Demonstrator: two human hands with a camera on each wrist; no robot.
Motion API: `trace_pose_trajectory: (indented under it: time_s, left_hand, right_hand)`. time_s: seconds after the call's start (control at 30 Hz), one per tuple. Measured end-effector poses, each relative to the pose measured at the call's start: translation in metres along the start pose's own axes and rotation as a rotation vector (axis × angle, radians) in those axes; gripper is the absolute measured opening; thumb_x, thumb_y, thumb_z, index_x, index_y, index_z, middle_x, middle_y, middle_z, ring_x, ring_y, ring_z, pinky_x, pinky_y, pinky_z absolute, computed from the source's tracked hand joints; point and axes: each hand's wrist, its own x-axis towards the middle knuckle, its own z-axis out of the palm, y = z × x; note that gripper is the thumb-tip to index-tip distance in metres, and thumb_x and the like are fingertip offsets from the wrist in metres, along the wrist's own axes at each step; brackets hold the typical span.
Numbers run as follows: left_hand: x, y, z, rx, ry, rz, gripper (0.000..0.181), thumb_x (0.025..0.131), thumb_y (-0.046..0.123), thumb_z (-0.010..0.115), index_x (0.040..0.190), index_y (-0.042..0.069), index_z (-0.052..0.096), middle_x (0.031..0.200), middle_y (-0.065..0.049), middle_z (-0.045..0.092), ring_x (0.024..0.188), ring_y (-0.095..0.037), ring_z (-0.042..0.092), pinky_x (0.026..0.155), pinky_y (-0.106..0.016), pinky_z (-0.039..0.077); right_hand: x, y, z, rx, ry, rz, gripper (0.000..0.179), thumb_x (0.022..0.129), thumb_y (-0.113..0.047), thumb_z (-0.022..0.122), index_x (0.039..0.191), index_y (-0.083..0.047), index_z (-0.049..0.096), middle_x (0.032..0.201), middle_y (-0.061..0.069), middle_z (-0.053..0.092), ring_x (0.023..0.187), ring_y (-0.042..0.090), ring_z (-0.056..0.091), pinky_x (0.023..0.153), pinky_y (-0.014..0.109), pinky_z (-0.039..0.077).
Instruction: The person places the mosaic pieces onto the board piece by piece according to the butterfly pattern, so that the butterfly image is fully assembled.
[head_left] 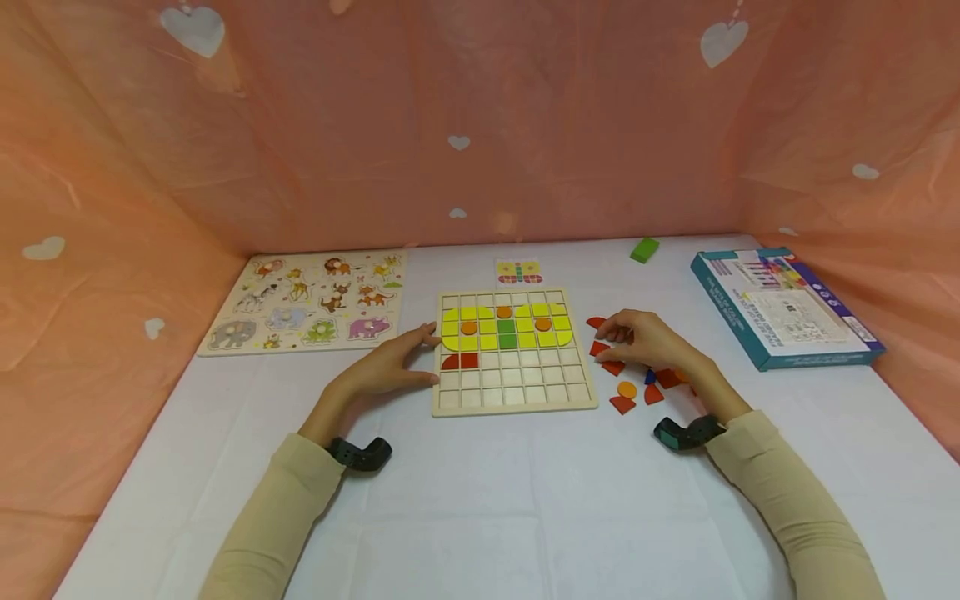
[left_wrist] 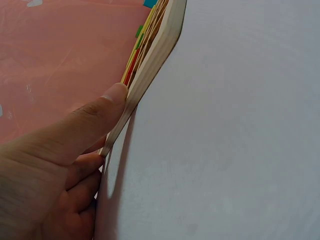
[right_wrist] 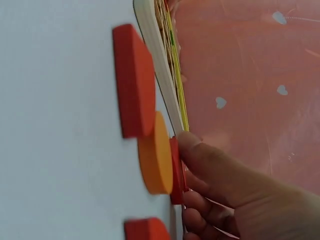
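A wooden grid board (head_left: 512,400) lies mid-table, its upper squares filled with yellow, green and orange pieces. Two red pieces (head_left: 461,362) sit side by side in a row below, at the left. My left hand (head_left: 390,364) rests against the board's left edge, thumb and fingers spread apart; the left wrist view shows the thumb (left_wrist: 116,94) touching the rim. Right of the board, my right hand (head_left: 643,340) is among loose red pieces, thumb and fingertips on either side of a red piece (head_left: 597,347). Contact with that piece is partly hidden, with no firm grip visible.
Loose pieces, including an orange disc (head_left: 627,389) and a red quarter-round (head_left: 622,405), lie near my right wrist. A pattern card (head_left: 518,272) is behind the board. An animal puzzle (head_left: 307,304) lies left, a box (head_left: 787,308) right, a green piece (head_left: 645,249) at the back.
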Motion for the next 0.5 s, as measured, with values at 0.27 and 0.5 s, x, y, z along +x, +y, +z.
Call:
trace_pose_trajectory:
  time_s: [0.27,0.5]
  left_hand:
    - [0.000,0.001,0.000,0.011,-0.001,-0.003,0.069,0.082,0.035,0.071,0.140,0.010,0.043,0.155,-0.001,0.020,0.143,-0.023,0.012,0.115,-0.045,0.013]
    - [-0.001,0.002,-0.001,0.014,0.001,-0.011,0.069,0.082,0.035,0.071,0.140,0.010,0.043,0.155,-0.001,0.020,0.143,-0.023,0.012,0.115,-0.044,0.013]
  right_hand:
    - [-0.001,-0.006,0.001,-0.016,0.002,-0.016,0.027,0.077,-0.018,0.076,0.100,-0.006,0.068,0.088,0.002,0.063,0.077,0.019,0.051,0.066,0.026,0.046]
    - [0.011,-0.027,-0.002,-0.005,0.077,-0.100,0.030,0.076,-0.021,0.078,0.101,-0.007,0.069,0.089,0.002,0.065,0.079,0.020,0.052,0.067,0.027,0.048]
